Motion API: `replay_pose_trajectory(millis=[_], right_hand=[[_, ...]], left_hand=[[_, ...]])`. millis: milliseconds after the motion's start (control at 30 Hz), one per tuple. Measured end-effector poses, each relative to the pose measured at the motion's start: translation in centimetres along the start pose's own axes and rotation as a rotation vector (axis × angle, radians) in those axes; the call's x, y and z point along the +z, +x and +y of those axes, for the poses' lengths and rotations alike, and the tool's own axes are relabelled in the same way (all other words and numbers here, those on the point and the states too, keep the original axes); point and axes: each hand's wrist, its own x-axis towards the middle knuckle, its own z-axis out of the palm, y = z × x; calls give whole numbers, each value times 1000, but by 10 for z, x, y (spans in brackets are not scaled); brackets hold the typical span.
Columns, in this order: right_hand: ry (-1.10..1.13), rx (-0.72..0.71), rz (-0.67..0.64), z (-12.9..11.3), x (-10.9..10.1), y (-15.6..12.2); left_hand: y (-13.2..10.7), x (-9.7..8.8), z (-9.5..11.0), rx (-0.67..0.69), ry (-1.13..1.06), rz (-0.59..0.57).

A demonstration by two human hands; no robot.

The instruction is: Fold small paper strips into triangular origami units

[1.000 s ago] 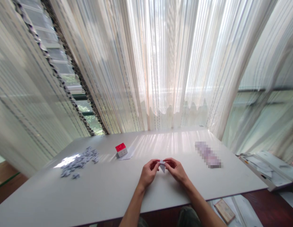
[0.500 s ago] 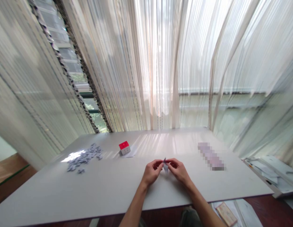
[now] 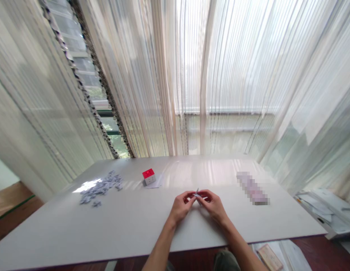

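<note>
Near the front middle of the white table (image 3: 130, 226), my left hand (image 3: 180, 207) and my right hand (image 3: 213, 205) meet at the fingertips. Between them they pinch a small piece of folded paper (image 3: 197, 194), pale grey-blue, with one thin point sticking up. Fingers and thumbs cover most of the paper, so its full shape is hidden. To the far left lies a heap of small folded paper pieces (image 3: 100, 189) of the same colour, with one piece (image 3: 96, 204) a little apart at its near side.
A red and white puzzle cube (image 3: 149, 177) sits on some white paper sheets (image 3: 157, 182) at the back. A blurred pinkish item (image 3: 252, 188) lies on the right. Sheer curtains (image 3: 189, 75) hang behind the table. Papers fill a white drawer unit (image 3: 327, 210) beyond the right edge.
The folded paper has tipped or been folded up between my fingers; the part that hung down below them no longer shows. My thumbs have come closer together. The curtains have shifted.
</note>
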Motion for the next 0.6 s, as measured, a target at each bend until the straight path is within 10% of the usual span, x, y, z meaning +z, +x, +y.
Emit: replay_pose_trajectory(millis=[600], right_hand=[[54,9,77,12,1,1]], left_hand=[[0,2,-4,41,-59,-23]])
